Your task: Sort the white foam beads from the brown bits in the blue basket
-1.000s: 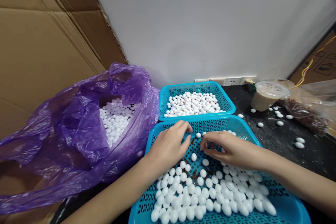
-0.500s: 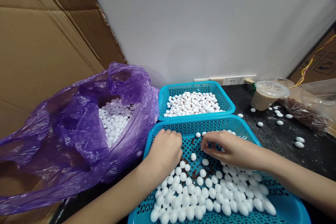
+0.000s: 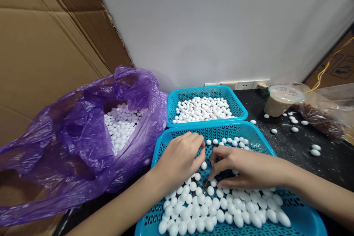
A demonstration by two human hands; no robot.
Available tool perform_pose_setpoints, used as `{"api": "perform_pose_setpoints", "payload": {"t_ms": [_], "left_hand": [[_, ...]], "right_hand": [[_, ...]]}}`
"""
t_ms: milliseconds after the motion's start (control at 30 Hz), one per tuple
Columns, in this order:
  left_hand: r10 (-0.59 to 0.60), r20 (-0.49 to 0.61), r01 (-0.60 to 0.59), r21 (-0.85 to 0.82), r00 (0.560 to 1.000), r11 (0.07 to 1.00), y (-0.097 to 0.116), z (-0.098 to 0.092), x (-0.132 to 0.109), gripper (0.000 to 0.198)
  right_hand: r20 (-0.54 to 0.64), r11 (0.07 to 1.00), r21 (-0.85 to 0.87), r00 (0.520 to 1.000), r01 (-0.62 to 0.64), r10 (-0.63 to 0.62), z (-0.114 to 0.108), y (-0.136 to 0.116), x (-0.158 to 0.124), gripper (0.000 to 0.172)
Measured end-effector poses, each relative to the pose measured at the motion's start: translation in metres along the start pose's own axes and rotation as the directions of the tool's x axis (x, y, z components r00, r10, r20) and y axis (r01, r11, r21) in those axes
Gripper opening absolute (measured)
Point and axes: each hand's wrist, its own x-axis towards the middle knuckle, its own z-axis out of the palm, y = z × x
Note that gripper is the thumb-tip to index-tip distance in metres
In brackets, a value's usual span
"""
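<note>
Many white balls (image 3: 200, 199) lie in the front blue basket (image 3: 306, 212), with dark reddish bits among them. My left hand (image 3: 184, 156) is over the basket's left part, fingers curled beside a single ball (image 3: 204, 165); whatever its fingertips may hold is too hidden to make out. On the right, my right hand (image 3: 235, 167) reaches low into the basket. Its fingers are apart, the tips close to a ball (image 3: 213, 183) at the edge of the pile. A row of balls (image 3: 229, 140) lies along the far side, beyond both hands.
Behind stands a smaller blue basket (image 3: 240, 108) of white balls. A purple bag (image 3: 83, 132) with more balls is at left, beside cardboard (image 3: 41, 62). On the black table (image 3: 293, 166) are a lidded cup (image 3: 279, 101), loose balls and a clear bag (image 3: 323, 120) of dark strands.
My left hand has moved right, toward the basket's middle. My right hand has come down slightly nearer the pile, its fingers spread more, and the far row of balls shows more.
</note>
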Motion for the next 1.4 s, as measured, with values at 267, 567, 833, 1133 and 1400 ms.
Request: {"api": "perform_pose_setpoints", "payload": {"t_ms": [267, 567, 833, 1133, 1400], "left_hand": [[0.084, 0.021, -0.076, -0.245, 0.996, 0.967, -0.005, 0.000, -0.001, 0.024], [0.104, -0.426, -0.241, -0.283, 0.899, 0.928, -0.002, -0.003, 0.000, 0.020], [0.118, -0.467, -0.301, -0.341, 0.876, 0.890, -0.001, -0.003, 0.000, 0.019], [0.063, -0.480, -0.294, -0.425, 0.875, 0.856, -0.001, -0.003, 0.002, 0.014], [0.093, -0.460, -0.324, -0.453, 0.883, 0.831, -0.003, -0.003, 0.002, 0.015]], "right_hand": [[-0.003, 1.000, -0.012, 1.000, -0.013, 0.013, 0.002, 0.001, -0.001, 0.019], [-0.356, 0.965, 0.252, 0.919, -0.079, 0.168, -0.001, 0.007, 0.006, 0.012], [-0.496, 0.743, 0.655, 0.819, 0.136, 0.288, -0.006, 0.009, 0.011, 0.015], [-0.465, 0.693, 0.700, 0.848, 0.174, 0.256, -0.009, 0.006, 0.011, 0.013], [-0.439, 0.708, 0.690, 0.864, 0.150, 0.245, -0.011, 0.002, 0.010, 0.011]]}}
